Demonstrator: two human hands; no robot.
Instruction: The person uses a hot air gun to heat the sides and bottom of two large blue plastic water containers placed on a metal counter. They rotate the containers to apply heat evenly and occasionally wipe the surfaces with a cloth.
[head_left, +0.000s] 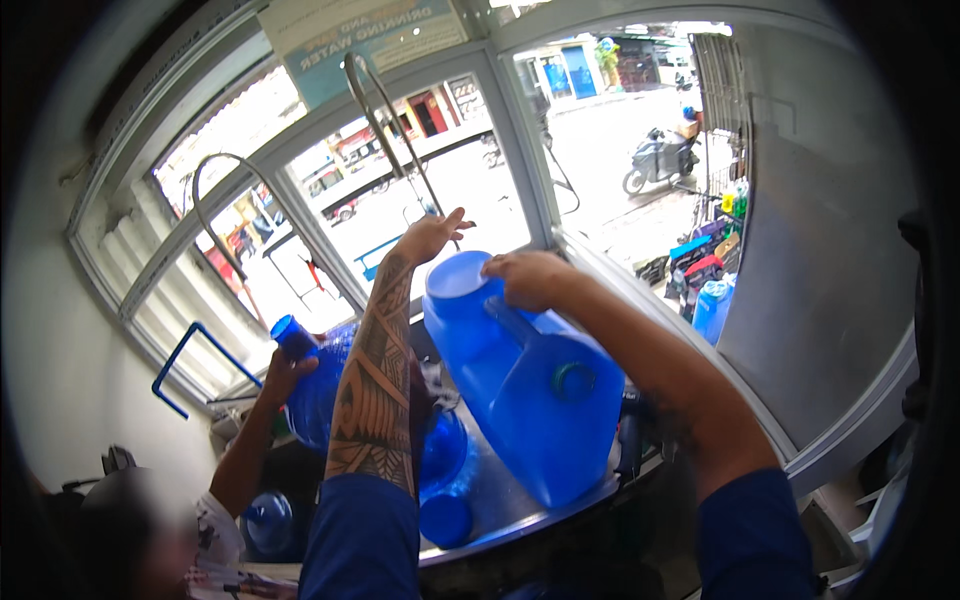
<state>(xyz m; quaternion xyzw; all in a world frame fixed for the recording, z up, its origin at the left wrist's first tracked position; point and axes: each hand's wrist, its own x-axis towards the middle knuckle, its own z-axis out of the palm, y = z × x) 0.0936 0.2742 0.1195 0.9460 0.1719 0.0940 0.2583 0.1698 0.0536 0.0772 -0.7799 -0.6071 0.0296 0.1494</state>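
Note:
A blue plastic water container (517, 390) stands tilted on the metal counter, its wide round mouth uncovered and a small green-blue cap (574, 381) low on its shoulder. My right hand (529, 279) grips the rim of that mouth. Just above and left of the mouth, my left hand (435, 236) is raised beside the lower end of a curved metal filling pipe (375, 120), fingers apart; whether it touches the pipe cannot be told. A round blue lid (445, 520) lies at the counter's front edge, near a blue round bottle (442, 450) partly behind my left forearm.
A co-worker at the left holds a large blue water bottle (311, 409) by its neck. Another curved pipe (217, 161) and a bent blue pipe (176, 367) are at the left. The metal counter (517, 521) ends close before me; window frames stand behind it.

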